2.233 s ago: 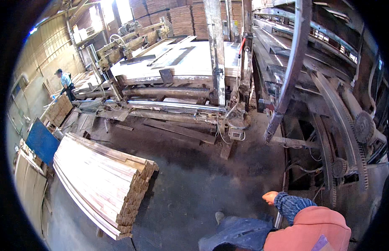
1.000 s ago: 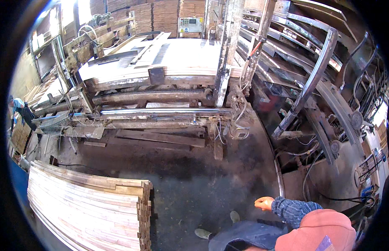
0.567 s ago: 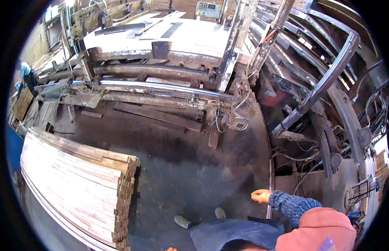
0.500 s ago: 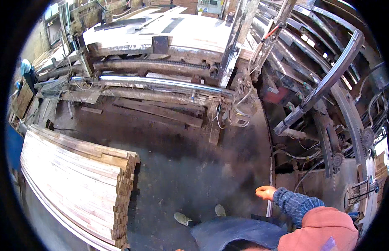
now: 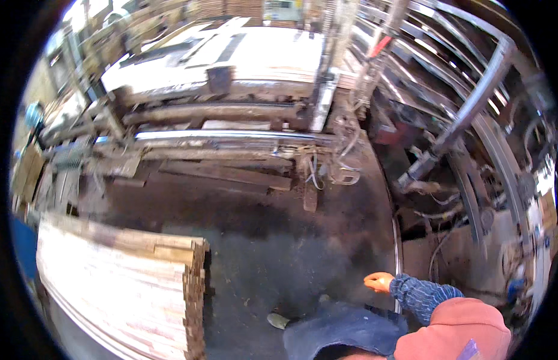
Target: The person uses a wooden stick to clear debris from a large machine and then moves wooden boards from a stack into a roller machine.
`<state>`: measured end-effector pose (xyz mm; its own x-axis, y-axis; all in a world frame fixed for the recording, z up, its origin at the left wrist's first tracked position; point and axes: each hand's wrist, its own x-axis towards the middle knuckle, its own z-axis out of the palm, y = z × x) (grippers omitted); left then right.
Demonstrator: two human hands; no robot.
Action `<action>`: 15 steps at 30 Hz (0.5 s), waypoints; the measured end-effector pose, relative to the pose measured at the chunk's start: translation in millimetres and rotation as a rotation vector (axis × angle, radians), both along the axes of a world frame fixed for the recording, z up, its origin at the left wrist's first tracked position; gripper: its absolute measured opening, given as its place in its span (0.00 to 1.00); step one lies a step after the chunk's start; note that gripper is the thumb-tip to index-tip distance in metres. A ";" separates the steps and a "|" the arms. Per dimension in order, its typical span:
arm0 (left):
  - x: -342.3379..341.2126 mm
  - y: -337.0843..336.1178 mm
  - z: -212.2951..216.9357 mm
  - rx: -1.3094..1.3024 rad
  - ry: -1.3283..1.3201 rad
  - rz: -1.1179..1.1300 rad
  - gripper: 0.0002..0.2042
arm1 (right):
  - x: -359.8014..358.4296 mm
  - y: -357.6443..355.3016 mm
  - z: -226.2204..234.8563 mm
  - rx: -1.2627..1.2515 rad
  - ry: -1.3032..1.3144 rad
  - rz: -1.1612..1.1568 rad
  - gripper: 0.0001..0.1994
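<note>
My right hand (image 5: 379,282), in an orange glove, hangs out in front of my right side over the dark floor. Its fingers are drawn together and loosely curled, and nothing shows in them. A blue patterned knit cuff (image 5: 424,296) and a salmon-coloured sleeve (image 5: 468,330) cover that arm. My left hand is out of the picture. A large stack of pale wooden boards (image 5: 120,282) lies to my left, apart from my right hand. Below me show a dark blue apron (image 5: 345,336) and a shoe (image 5: 278,321).
Ahead runs a long machine with a shiny metal rod (image 5: 231,137) and a pale panel bed (image 5: 273,54). Loose planks (image 5: 225,175) lie below it. Steel framework (image 5: 465,120) with hoses and chains stands at the right. A person (image 5: 34,117) is at the far left.
The view has shifted, so the board stack sits lower and farther right in the picture. My right hand has barely moved. A sliver of orange at the lower edge is gone.
</note>
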<state>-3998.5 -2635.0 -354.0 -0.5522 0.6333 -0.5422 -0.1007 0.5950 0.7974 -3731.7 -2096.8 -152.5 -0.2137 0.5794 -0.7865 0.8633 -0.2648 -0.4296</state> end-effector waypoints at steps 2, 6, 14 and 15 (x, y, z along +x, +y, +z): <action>-50.2 17.1 1.2 0.100 0.065 0.018 0.15 | -7.0 -8.9 -8.7 0.068 0.145 -0.074 0.22; -128.8 71.0 10.9 -0.028 0.494 -0.675 0.17 | 5.7 -19.8 6.4 0.099 0.102 -0.138 0.20; -306.7 271.4 26.4 -0.012 0.547 -1.344 0.20 | 80.9 -134.4 -54.7 0.318 0.440 -1.224 0.13; -314.8 287.5 28.1 -0.021 0.525 -1.350 0.20 | 64.1 -151.3 -47.6 0.390 0.306 -1.350 0.12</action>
<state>-4313.3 -2347.5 -325.9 0.3138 0.8165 -0.4846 0.8318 0.0097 0.5549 -3667.5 -2248.0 -200.1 0.5337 0.6357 -0.5577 -0.0858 -0.6153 -0.7836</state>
